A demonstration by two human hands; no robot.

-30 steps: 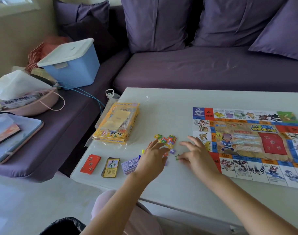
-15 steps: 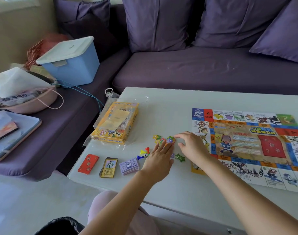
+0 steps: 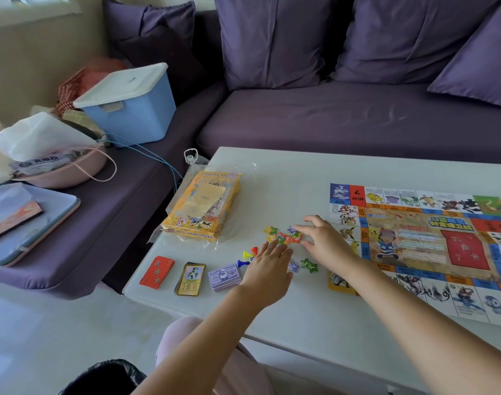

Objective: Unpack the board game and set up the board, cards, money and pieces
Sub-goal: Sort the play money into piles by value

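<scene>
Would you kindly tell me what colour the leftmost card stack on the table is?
The card stack is red, seen in the head view.

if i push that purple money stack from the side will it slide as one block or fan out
Probably fans out: the money stack is loose thin notes with no band visible, and its edges look slightly uneven. It likely slides easily, since the white table looks smooth and glossy. Lifted, the notes would probably flop and feel light.
</scene>
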